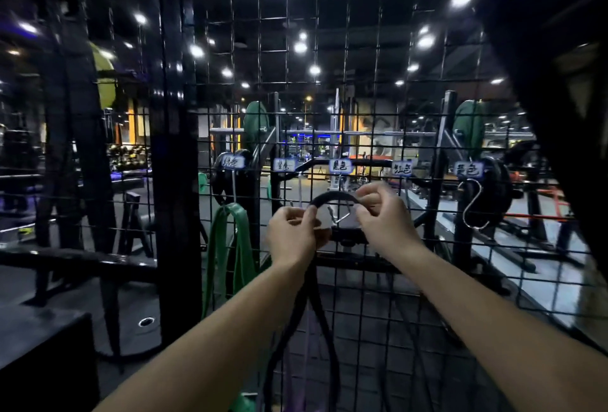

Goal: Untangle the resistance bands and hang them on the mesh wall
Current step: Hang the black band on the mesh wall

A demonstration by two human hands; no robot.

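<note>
At the centre of the frame I hold a black rubber resistance band (332, 197) arched up against the black wire mesh wall (362, 49). My left hand (292, 234) pinches its left end and my right hand (385, 217) pinches its right, fingers closed on it; its loop hangs down toward the bottom edge. A silver metal hook (342, 216) shows between my hands. Left of centre, a green flat band (235, 240) hangs. At right, a bare silver S-hook (473, 204) hangs under a row of white labels (340, 166).

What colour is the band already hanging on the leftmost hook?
Green, clearest in the head view.
</note>
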